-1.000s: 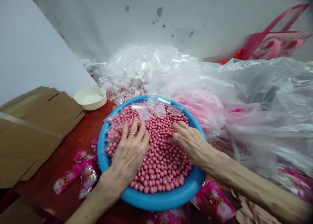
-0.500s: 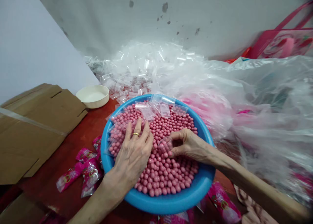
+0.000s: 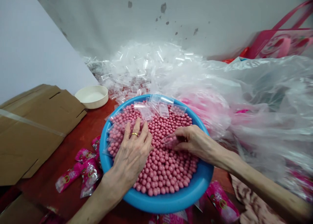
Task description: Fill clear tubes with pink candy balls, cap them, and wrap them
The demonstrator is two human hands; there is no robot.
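A blue basin [image 3: 168, 204] full of round pink balls [image 3: 158, 172] stands in the middle. Several small clear sachets [image 3: 163, 110] lie on the balls at its far side. My left hand [image 3: 134, 149], with a gold ring, rests palm down over the left part of the balls, fingers bent and slightly apart, with clear film near the fingertips. At the right of the basin, my right hand [image 3: 195, 142] pinches a small clear bag [image 3: 170, 140] between thumb and fingers, low over the balls; what the bag holds is blurred.
Flattened cardboard [image 3: 36, 129] and a round white lid [image 3: 91, 97] are at the left. Pink wrapped packets [image 3: 90, 172] lie beside the basin on the red table [image 3: 83, 136]. Behind is a heap of clear sachets [image 3: 146, 61]; large plastic bags [image 3: 264, 97] fill the right.
My right hand has moved a little to the right with the small bag, which now lies flatter and shows fewer balls. My left hand has barely moved.
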